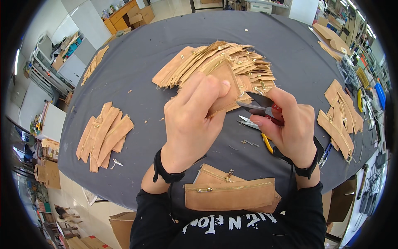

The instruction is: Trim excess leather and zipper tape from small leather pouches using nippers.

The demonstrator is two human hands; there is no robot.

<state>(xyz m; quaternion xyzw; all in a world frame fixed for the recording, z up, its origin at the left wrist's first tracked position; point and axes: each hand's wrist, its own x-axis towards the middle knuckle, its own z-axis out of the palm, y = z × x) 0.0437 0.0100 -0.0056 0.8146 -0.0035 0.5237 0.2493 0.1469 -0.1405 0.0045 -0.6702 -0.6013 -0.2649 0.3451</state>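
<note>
My left hand (191, 116) is closed on a tan zippered fabric panel (230, 88), with its brass zipper along the upper edge and its lower part hidden by my fingers. My right hand (292, 124) grips small thread snips (258, 109); their dark blades are parted and point at the panel's right edge. Just beyond both hands fans a large heap of similar zippered panels (199, 62) with frayed edges. Below the snips lies a pair of yellow-handled scissors (266, 143), partly covered by my right hand. Close to my body, a few zippered panels (232, 197) lie stacked.
Smaller stacks of tan panels sit at the left (105, 135) and right (342, 118) of the grey-covered table (137, 95). A blue-handled tool (326, 155) rests near my right wrist. Thread scraps (117, 163) are scattered about. A cardboard box (331, 38) stands at the far right.
</note>
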